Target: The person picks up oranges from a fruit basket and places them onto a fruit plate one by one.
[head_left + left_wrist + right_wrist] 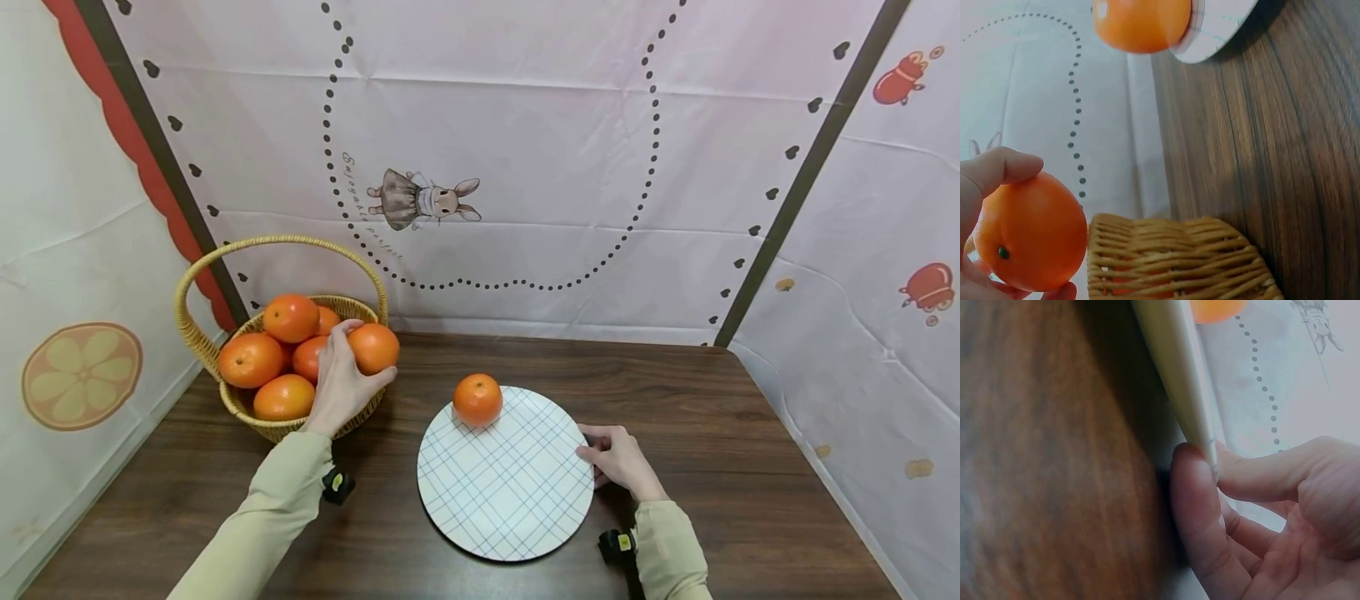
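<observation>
My left hand (341, 381) grips an orange (374, 348) at the right rim of a wicker basket (282, 431). In the left wrist view, thumb and fingers wrap around this orange (1034, 232), its green stem spot showing, right beside the woven rim. My right hand (618, 460) pinches the right edge of a round white plate (517, 500) with a blue grid pattern. The right wrist view shows thumb and a finger of the right hand (1254, 512) on either side of the plate's edge (1179, 375). Another orange (477, 400) sits on the plate's upper left part.
Several more oranges (251, 361) fill the basket, and its tall arched handle (281, 240) rises over them. A dark wooden table (705, 417) lies beneath everything. Printed cloth (562, 167) hangs behind and at both sides. A small black device (337, 485) is on each wrist.
</observation>
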A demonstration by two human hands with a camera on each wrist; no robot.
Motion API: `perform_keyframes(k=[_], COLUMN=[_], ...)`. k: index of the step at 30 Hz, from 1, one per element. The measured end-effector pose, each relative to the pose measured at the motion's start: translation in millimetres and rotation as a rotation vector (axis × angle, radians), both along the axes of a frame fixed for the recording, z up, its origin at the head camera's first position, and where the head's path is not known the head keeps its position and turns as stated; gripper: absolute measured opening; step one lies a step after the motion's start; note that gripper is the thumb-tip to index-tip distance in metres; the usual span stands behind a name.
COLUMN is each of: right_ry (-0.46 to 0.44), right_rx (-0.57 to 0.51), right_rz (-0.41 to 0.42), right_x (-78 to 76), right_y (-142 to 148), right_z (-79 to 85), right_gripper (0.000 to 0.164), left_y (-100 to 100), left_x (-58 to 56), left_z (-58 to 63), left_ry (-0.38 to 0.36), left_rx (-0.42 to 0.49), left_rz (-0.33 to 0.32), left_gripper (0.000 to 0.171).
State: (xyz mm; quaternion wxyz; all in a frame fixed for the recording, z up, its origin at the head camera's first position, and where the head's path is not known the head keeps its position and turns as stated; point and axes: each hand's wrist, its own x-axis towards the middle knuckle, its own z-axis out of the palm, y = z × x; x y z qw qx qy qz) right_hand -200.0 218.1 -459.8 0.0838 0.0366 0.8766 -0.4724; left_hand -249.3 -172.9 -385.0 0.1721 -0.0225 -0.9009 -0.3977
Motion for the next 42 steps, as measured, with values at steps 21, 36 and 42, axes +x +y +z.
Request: perform_keyframes(k=[21, 36, 42], right_ry=[0.003, 0.002, 0.001], right_rx=[-0.014, -0.011, -0.009], right_rz=[-0.003, -0.004, -0.006], right_x=[-0.5, -0.6, -0.3], right_y=[1.6, 1.4, 1.6], right_z=[-1.4, -1.3, -1.1], right_gripper=[0.043, 0.042, 0.043], left_y=[23.9, 35.6, 38.6], left_x=[26.2, 36.8, 39.2], left_z=[-8.7, -22.7, -27.0], left_ry=[-0.002, -0.003, -0.025], left_rx=[-0.017, 0.017, 0.024], left_rz=[-0.122, -0.183, -0.175], left_gripper=[0.079, 0.085, 0.08])
